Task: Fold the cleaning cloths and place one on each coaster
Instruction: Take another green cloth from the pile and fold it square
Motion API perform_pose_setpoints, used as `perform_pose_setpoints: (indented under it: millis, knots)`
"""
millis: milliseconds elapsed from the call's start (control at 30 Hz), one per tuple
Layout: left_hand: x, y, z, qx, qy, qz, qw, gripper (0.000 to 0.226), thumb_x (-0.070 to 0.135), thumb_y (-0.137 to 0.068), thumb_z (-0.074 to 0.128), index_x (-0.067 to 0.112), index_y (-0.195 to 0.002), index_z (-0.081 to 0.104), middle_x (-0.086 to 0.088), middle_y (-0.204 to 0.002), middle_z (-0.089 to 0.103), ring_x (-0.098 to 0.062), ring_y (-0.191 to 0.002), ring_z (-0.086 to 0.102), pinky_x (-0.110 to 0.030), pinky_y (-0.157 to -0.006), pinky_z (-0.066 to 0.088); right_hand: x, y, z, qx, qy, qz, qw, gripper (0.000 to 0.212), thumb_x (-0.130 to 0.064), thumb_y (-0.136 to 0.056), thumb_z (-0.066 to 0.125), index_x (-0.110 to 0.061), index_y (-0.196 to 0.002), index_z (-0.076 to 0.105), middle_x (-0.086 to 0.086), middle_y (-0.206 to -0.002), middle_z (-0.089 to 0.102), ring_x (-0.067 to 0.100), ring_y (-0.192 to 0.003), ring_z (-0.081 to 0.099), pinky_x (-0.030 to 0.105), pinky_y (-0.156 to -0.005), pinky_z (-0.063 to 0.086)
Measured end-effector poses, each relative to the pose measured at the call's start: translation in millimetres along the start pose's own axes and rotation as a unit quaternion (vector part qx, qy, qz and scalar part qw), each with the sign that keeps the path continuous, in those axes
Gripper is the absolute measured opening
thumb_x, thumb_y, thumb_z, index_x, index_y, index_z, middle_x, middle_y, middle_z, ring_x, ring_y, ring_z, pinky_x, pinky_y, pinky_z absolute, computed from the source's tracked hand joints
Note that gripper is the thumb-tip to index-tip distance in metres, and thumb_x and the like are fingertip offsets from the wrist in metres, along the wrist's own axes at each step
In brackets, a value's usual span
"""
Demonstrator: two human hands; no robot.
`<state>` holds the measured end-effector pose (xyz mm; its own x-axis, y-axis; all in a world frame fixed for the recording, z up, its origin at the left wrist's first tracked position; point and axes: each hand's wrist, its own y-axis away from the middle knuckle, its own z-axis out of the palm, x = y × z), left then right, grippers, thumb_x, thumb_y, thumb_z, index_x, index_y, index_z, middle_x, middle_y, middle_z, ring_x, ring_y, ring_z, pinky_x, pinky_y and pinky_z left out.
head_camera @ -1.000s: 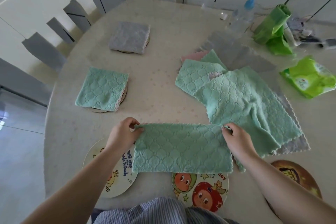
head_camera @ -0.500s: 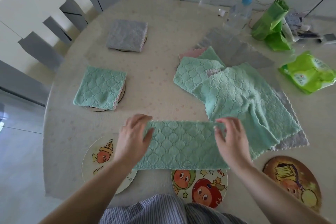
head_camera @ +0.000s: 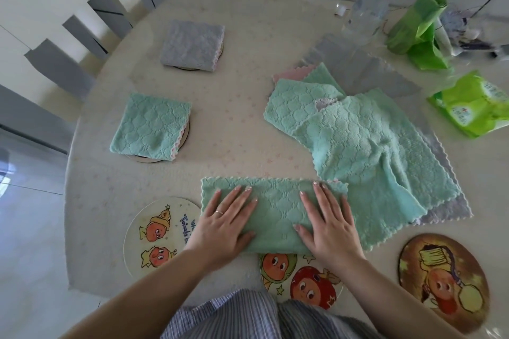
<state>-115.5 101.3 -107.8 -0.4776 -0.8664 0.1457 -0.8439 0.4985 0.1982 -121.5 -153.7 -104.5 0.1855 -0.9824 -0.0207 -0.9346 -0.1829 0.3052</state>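
Note:
A green cloth [head_camera: 275, 201], folded into a long strip, lies on the table near me. My left hand [head_camera: 223, 226] presses flat on its left part and my right hand [head_camera: 327, 226] presses flat on its right part, fingers straight. A folded green cloth [head_camera: 151, 126] sits on a coaster at the left, and a folded grey cloth [head_camera: 192, 44] sits on another coaster behind it. Three picture coasters lie bare near the front edge: a left coaster [head_camera: 154, 237], a middle coaster [head_camera: 300, 278] and a brown right coaster [head_camera: 443, 281]. A pile of unfolded cloths [head_camera: 371, 140] lies at the right.
A spray bottle [head_camera: 369, 14], a green bag roll [head_camera: 413, 22] and a green wipes pack [head_camera: 473, 104] stand at the back right. The round table's edge [head_camera: 71, 173] curves along the left, with white chairs [head_camera: 41, 36] beyond it.
My hands let go of the strip's top corners and laid themselves flat on it, smoothing it down. The strip now lies a little farther right, off the left coaster.

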Motion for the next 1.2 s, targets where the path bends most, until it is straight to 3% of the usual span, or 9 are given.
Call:
perform_pose_setpoints:
  millis: [133,233,367,600,767,867,1000,1067,1200]
  knots:
    - [-19,13,-4,-0.001,-0.002,-0.016,1.000,0.064,0.057,-0.094,0.023,0.015,-0.142,0.031,-0.007,-0.152,0.027,-0.021,-0.143,0.013,-0.051,-0.110,0.017,8,2,-7,-0.012,-0.013,-0.006,1.000,0.069,-0.062,-0.092,0.013,-0.019,-0.145,0.023,0.010,-0.155,0.017,0.021,-0.141,0.010,0.050,-0.111,0.006]
    - [-12,17,-13,0.049,0.061,0.048,0.996,0.044,0.045,-0.091,0.042,0.022,-0.127,0.051,-0.001,-0.144,0.041,-0.017,-0.139,0.027,-0.049,-0.113,0.021,2,-14,-23,0.016,-0.044,-0.059,0.997,0.065,-0.058,-0.092,0.022,-0.017,-0.142,0.028,0.005,-0.152,0.025,0.018,-0.140,0.016,0.052,-0.116,0.008]
    - [11,14,-28,0.064,0.139,0.154,0.976,0.018,0.034,-0.083,0.061,0.030,-0.101,0.059,0.015,-0.108,0.061,-0.003,-0.103,0.055,-0.033,-0.097,0.047,-20,-52,-51,0.032,-0.095,-0.110,0.989,0.056,-0.044,-0.092,0.036,-0.017,-0.140,0.036,-0.001,-0.145,0.038,0.016,-0.135,0.032,0.044,-0.116,0.015]
    - [29,7,-22,0.019,0.140,0.106,0.984,0.014,0.036,-0.088,0.052,0.031,-0.097,0.061,0.015,-0.099,0.059,-0.003,-0.091,0.056,-0.029,-0.093,0.046,-36,-98,-71,-0.031,-0.090,-0.091,0.991,0.027,-0.032,-0.087,0.060,-0.021,-0.111,0.057,-0.004,-0.118,0.058,0.017,-0.111,0.052,0.039,-0.101,0.038]
    - [30,8,-21,0.029,0.144,0.100,0.984,0.013,0.032,-0.090,0.049,0.028,-0.093,0.060,0.013,-0.096,0.058,-0.005,-0.089,0.055,-0.031,-0.090,0.047,-39,-106,-75,-0.084,-0.057,-0.111,0.989,0.021,-0.031,-0.087,0.059,-0.018,-0.104,0.062,0.000,-0.111,0.060,0.020,-0.106,0.053,0.039,-0.096,0.039]
    - [29,8,-24,0.043,0.147,0.096,0.984,0.012,0.033,-0.089,0.050,0.028,-0.092,0.061,0.013,-0.094,0.057,-0.004,-0.087,0.055,-0.029,-0.089,0.047,-33,-103,-80,-0.082,-0.121,-0.140,0.979,0.019,-0.029,-0.087,0.056,-0.016,-0.101,0.061,-0.001,-0.109,0.060,0.018,-0.104,0.054,0.035,-0.094,0.042]
    - [17,15,-36,0.086,0.187,0.028,0.978,0.005,0.028,-0.084,0.053,0.029,-0.088,0.057,0.017,-0.083,0.057,0.002,-0.073,0.054,-0.022,-0.081,0.047,-21,-97,-101,-0.087,-0.255,-0.105,0.957,0.013,-0.029,-0.090,0.053,-0.018,-0.097,0.054,-0.005,-0.094,0.062,0.018,-0.077,0.063,0.033,-0.074,0.054]
    - [8,20,-45,0.108,0.243,-0.039,0.963,0.006,0.024,-0.084,0.054,0.027,-0.089,0.055,0.017,-0.081,0.058,0.003,-0.065,0.054,-0.016,-0.070,0.048,-17,-95,-109,-0.062,-0.302,-0.081,0.948,0.011,-0.029,-0.091,0.053,-0.019,-0.093,0.051,-0.004,-0.078,0.059,0.012,-0.061,0.055,0.027,-0.059,0.048]
    - [-5,23,-60,0.123,0.401,-0.195,0.887,0.013,0.019,-0.091,0.052,0.032,-0.091,0.052,0.016,-0.081,0.061,-0.004,-0.065,0.060,-0.022,-0.058,0.051,-19,-86,-120,-0.044,-0.389,-0.076,0.917,0.011,-0.025,-0.093,0.051,-0.014,-0.091,0.050,-0.006,-0.061,0.048,0.002,-0.044,0.037,0.019,-0.046,0.033]
